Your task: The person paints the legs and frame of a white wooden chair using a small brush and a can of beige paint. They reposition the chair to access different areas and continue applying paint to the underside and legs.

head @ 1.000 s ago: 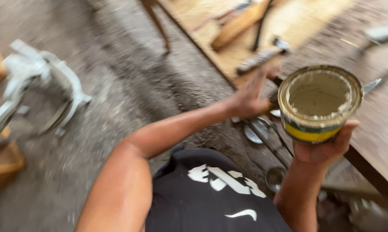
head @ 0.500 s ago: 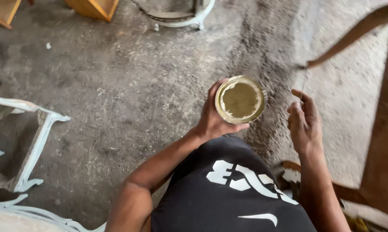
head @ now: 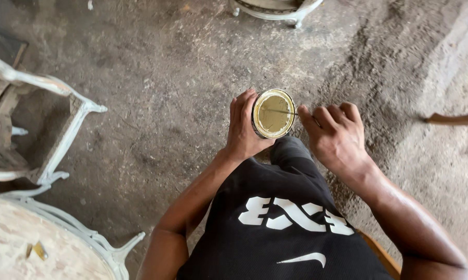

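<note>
1. Left hand wraps the tin, fingers closed round its side; the tin sits over the knee, lid up.
2. Right hand, just right of the tin, pinches a thin tool lying across the lid; fingers curled shut on it.
3. Judgement: prying goes best with the tin held level and the tip worked round the rim.
4. Chair frame stands well left of the tin.

A pale, unfinished chair frame stands at the left on the dusty concrete floor. Below it, in the corner, sits a round cushioned seat with a white carved rim. Another white furniture piece shows at the top edge. A curved wooden leg pokes in from the right.
</note>
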